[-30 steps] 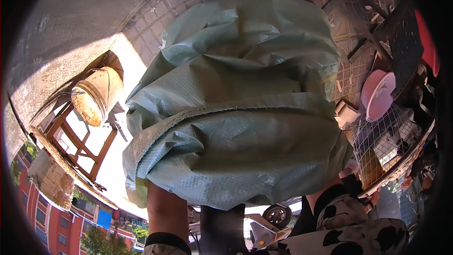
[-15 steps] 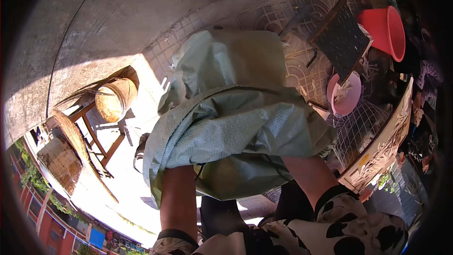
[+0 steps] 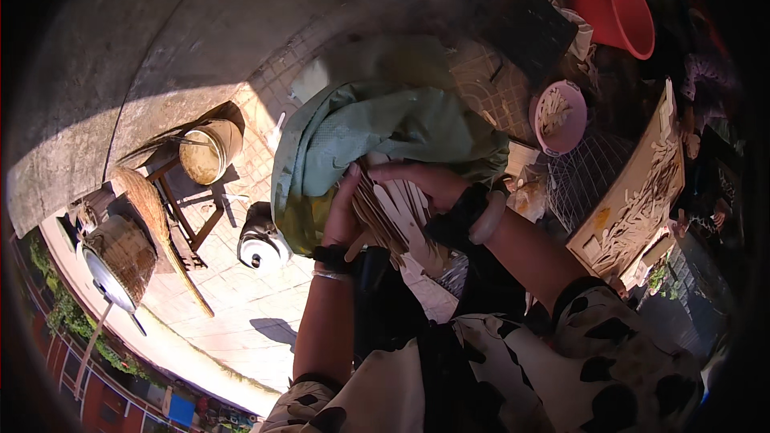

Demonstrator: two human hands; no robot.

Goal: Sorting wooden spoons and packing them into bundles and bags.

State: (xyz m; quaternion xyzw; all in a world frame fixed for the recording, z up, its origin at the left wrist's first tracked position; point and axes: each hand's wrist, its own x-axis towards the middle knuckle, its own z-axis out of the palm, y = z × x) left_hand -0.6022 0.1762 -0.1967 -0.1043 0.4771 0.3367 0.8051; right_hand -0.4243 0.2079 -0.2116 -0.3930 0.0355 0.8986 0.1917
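Observation:
A bundle of thin, flat wooden sticks [image 3: 405,212] lies between my two hands, just in front of a grey-green woven sack [image 3: 393,120]. My left hand [image 3: 343,218] closes on the bundle's left side. From the right, my right hand [image 3: 425,181] wraps over its upper end, fingers partly hidden by the sack's edge. The sack's mouth sags open toward me, with its folded rim draped behind the hands. What lies inside the sack is hidden.
To the right are a board [image 3: 593,248] strewn with sticks, a pink basin [image 3: 537,124] of sticks, a red bucket [image 3: 597,8] and another person's sleeve [image 3: 710,76]. On the left stand a kettle [image 3: 269,252], a broom [image 3: 148,196], a wooden stool [image 3: 178,207] and a stained bucket [image 3: 228,140].
My hands, earlier hidden inside the sack, are now out at its mouth with the bundle of sticks between them. The sack's raised rim has dropped back away from me.

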